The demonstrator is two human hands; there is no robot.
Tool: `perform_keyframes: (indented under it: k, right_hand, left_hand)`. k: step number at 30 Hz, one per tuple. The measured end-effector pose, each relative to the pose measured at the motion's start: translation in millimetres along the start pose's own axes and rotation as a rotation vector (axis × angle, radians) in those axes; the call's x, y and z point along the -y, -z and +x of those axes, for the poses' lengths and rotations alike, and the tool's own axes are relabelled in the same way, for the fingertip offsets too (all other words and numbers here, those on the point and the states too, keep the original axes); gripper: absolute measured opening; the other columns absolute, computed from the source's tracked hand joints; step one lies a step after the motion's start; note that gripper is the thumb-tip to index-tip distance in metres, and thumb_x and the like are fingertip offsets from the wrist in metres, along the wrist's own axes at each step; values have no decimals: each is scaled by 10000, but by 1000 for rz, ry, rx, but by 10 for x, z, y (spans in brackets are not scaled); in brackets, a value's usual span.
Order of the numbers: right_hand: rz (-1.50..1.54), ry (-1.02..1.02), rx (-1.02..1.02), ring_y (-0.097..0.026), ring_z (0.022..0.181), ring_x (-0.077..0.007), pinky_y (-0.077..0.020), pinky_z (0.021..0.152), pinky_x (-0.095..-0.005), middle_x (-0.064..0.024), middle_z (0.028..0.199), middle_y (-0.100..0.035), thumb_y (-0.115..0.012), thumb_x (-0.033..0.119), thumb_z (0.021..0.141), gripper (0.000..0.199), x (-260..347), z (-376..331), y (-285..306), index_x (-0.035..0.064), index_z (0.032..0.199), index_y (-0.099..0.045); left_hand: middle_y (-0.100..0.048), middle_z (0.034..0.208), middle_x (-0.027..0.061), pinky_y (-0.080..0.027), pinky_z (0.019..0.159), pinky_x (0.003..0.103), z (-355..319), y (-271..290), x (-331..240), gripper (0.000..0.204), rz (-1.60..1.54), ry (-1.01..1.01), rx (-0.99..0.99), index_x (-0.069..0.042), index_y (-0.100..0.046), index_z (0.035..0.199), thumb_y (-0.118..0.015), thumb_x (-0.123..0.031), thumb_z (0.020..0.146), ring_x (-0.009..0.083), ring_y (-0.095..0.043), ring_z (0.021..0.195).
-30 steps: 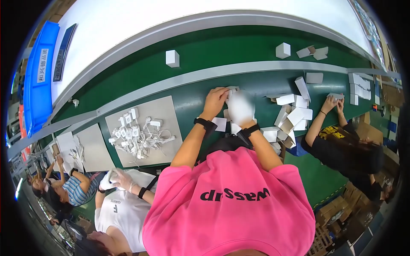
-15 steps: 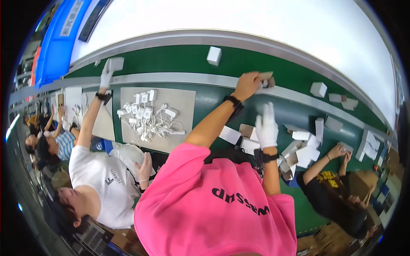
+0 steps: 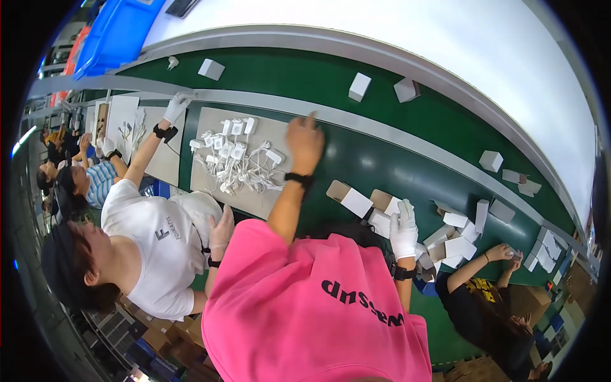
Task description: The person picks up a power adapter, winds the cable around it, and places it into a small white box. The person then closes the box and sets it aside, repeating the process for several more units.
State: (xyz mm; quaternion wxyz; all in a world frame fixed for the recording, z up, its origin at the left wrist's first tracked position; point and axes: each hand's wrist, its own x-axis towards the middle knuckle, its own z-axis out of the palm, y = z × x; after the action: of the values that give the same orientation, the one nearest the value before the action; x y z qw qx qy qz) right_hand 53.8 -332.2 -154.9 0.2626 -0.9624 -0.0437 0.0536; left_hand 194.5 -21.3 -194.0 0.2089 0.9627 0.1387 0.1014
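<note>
My left hand, bare and a little blurred, hovers over the bench at the right edge of a beige mat. Its fingers are partly spread and nothing shows in them. White power adapters with cables lie in a heap on that mat, left of the hand. My right hand wears a white glove, its fingers stretched upward. Beside it sit open white boxes; whether it touches one I cannot tell. Another open white box lies between my hands.
A green conveyor belt behind a metal rail carries several white boxes and one small adapter. More boxes are piled right of my right hand. Co-workers stand on both sides; the left one's gloved hand reaches the rail.
My left hand has let go of an open box, now on the belt, and moved left toward the mat. My right hand has lowered slightly beside the boxes. The view has shifted.
</note>
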Motion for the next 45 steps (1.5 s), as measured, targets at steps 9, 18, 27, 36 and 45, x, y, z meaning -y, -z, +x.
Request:
perform_keyframes:
  k: [9,18,27,36,45]
  right_hand:
    - [87,101,73,-595,1052,-333,-494,868,-384,-188,1172,-594,-529,128,892,262,465,-4,135,22,1125,-584]
    - [331,273,107,-594,1052,-341,-469,901,-385,-178,1187,-586,-589,73,838,347,1131,-138,205,22,1180,-558]
    - [309,850,-9,-601,914,-292,-511,777,-373,-160,1075,-579,-723,101,739,572,2272,-161,695,11,1231,-447]
    - [1744,153,-38,-552,809,-161,-472,721,-287,-59,1007,-556,-680,168,852,515,2007,-137,914,45,1280,-423]
    - [1038,-39,-92,-595,942,-178,-500,826,-292,-63,1109,-578,-692,39,815,532,1327,-93,918,49,1278,-431]
  left_hand:
    - [-590,974,148,-396,858,465,-1037,404,1480,464,320,249,62,-175,-597,1184,-702,-191,733,306,-532,980]
    - [-546,1182,65,-488,855,328,-1221,2225,879,573,-1425,213,219,-32,-493,1280,-728,-110,763,172,-564,1003]
    - [-526,1216,85,-436,932,323,-1455,2358,-202,734,-1183,-254,735,-68,-331,1405,-721,-119,785,176,-528,1098]
    - [-580,1045,82,-453,842,291,-1598,1571,-493,549,-1328,-292,1242,-76,-449,1307,-685,-150,818,125,-547,958]
    - [-617,1018,59,-502,821,262,-1218,1456,-202,269,-1382,137,833,-4,-579,1122,-635,-36,861,124,-602,931]
